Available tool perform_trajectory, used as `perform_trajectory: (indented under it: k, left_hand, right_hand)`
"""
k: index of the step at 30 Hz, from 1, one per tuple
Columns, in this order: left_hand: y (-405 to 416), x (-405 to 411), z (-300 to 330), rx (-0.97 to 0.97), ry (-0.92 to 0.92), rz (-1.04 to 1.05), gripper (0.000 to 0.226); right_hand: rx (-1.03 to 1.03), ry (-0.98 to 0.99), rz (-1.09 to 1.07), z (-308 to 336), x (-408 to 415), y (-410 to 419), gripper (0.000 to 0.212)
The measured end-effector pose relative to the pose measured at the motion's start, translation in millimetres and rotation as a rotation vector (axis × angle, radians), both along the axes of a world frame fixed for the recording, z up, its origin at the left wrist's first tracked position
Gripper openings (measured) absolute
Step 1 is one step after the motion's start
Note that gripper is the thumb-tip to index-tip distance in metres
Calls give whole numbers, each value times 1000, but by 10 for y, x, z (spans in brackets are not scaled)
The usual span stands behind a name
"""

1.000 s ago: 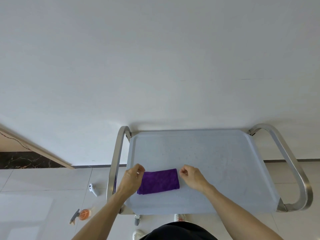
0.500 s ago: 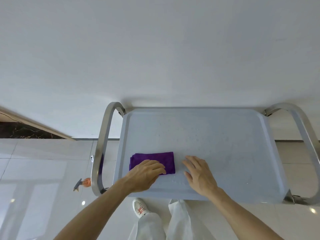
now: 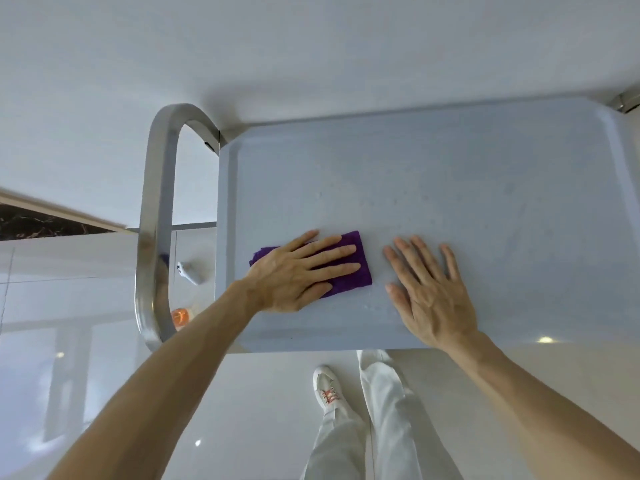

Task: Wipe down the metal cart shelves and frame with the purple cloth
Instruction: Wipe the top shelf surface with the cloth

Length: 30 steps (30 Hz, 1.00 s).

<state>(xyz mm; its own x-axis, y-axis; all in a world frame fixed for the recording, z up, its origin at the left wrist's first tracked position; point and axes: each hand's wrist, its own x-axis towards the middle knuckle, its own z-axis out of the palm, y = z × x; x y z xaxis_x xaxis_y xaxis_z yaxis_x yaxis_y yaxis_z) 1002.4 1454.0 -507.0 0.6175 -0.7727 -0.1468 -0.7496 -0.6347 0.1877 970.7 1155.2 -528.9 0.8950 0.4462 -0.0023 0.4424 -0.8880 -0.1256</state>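
A person's left hand [image 3: 298, 271] lies flat, fingers straight, on a folded purple cloth [image 3: 349, 268] on the top shelf [image 3: 450, 174] of a metal cart, covering most of the cloth's left half. The right hand [image 3: 429, 289] rests open and flat on the bare shelf just beside the cloth's right edge. The shelf's right side runs out of view. The cloth sits near the front left rim, beside the steel handle [image 3: 156, 220]; bare shelf stretches behind and to the right.
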Motion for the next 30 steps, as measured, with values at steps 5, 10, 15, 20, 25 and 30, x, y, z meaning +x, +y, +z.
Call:
perform_trajectory:
  k: [5, 10, 15, 20, 25, 30]
  left_hand:
    - [-123, -217, -15, -137, -79, 413, 49]
    - [-297, -784, 63, -143, 6, 1117, 53]
    - [155, -1075, 192, 6, -42, 1015, 59]
    - [73, -874, 169, -57, -39, 736, 57]
    - [42, -985, 3, -63, -84, 924, 61]
    - [187, -961, 4, 1, -107, 1230, 64]
  right_hand:
    - [2, -70, -7, -44, 14, -7, 56]
    - [12, -113, -16, -60, -1, -13, 55]
    - [30, -100, -30, -37, 5, 1, 56]
    - [63, -53, -18, 70, 62, 16, 58]
    - [13, -25, -103, 42, 98, 111, 64]
    - [-67, -27, -116, 9, 69, 131, 63]
